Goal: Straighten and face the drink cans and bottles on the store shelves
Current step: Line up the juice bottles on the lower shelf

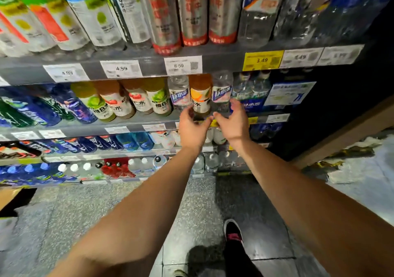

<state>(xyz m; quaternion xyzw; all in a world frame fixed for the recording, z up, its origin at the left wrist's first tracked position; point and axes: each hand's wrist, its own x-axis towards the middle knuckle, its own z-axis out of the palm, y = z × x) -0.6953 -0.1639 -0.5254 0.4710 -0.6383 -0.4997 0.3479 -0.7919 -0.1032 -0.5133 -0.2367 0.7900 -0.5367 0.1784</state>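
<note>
Forearms fill the lower frame, both stretched forward and up toward the second shelf (149,120) from the top; the left hand (193,130) and right hand (232,120) arrive side by side at the front edge of that shelf, thumbs nearly touching beneath one bottle; the orange bottle (200,94) stands upright just above and between them, long axis vertical, label roughly to the front, base at the shelf's front edge; the left hand's fingers curl loosely toward the bottle's lower left side, seemingly at or just short of contact, no firm hold visible; the right hand is spread with fingers relaxed, reaching past the bottle's lower right toward the clear bottle (221,92) just beside it; neither hand plainly grips anything. Clear bottles flank the orange one on both sides, the left clear bottle (178,91) standing close against it. Judgement: the orange bottle sits a touch nearer the left hand, so the left hand would likely take it while the right steadies the neighbour; a short upward and forward reach is all that remains; crowding on both sides leaves little room for fingers.
</note>
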